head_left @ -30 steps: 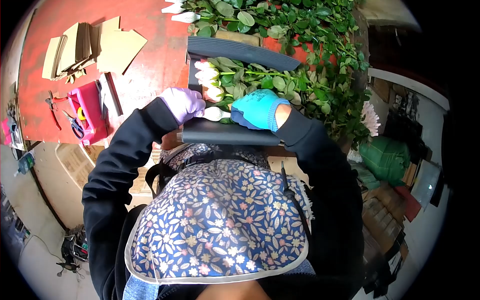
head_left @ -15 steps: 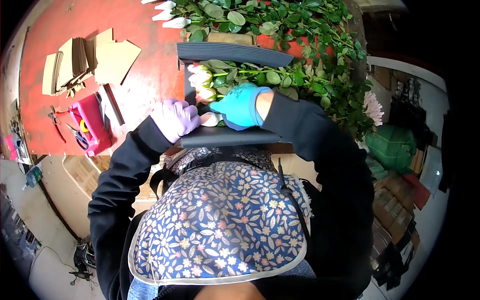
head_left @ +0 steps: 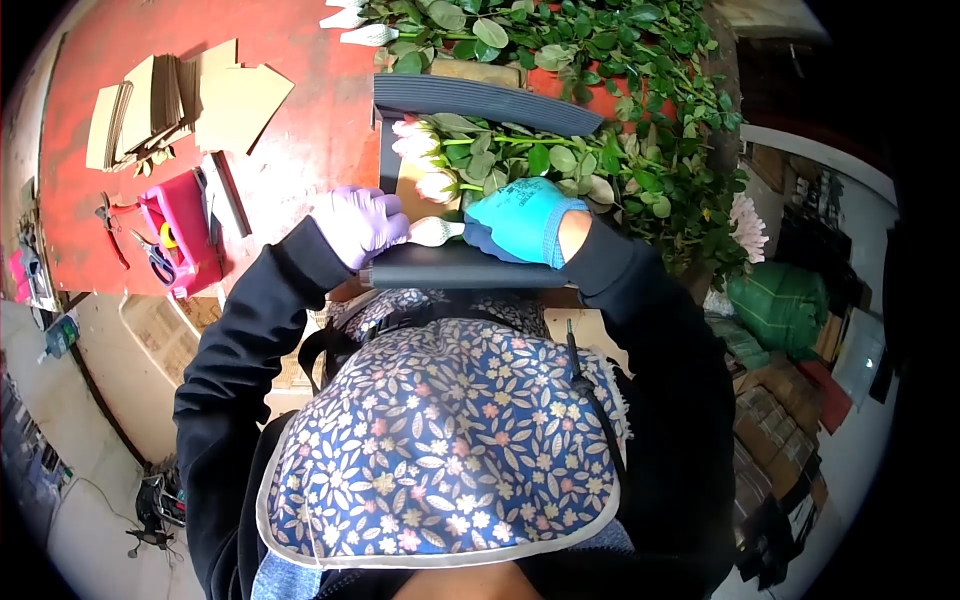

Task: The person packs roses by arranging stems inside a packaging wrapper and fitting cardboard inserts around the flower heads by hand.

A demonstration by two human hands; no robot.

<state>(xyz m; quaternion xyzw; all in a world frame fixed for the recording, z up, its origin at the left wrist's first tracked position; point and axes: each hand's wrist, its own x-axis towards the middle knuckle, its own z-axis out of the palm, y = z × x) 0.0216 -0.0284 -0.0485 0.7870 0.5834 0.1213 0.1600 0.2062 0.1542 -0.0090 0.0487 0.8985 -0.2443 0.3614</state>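
While both hands meet over the near edge of the dark tray [head_left: 470, 268], they share one rose [head_left: 433, 232]: a pale cream bud wrapped in white netting, lying sideways just above that edge. The left hand [head_left: 358, 222], in a purple glove, is curled around the tip of the netted bud. The right hand [head_left: 520, 220], in a blue glove, is closed over the stem end, so the stem itself is hidden. Just beyond, three more roses [head_left: 420, 152] with cream-pink heads lie in the tray, their leafy stems [head_left: 560, 165] running off to the right. A ribbed dark flap [head_left: 480, 100] forms the tray's far side. On the red table [head_left: 300, 130] to the left sit cardboard pieces [head_left: 180, 100] and a pink box [head_left: 180, 232] with scissors [head_left: 152, 258] beside it. No writing or label can be read anywhere.
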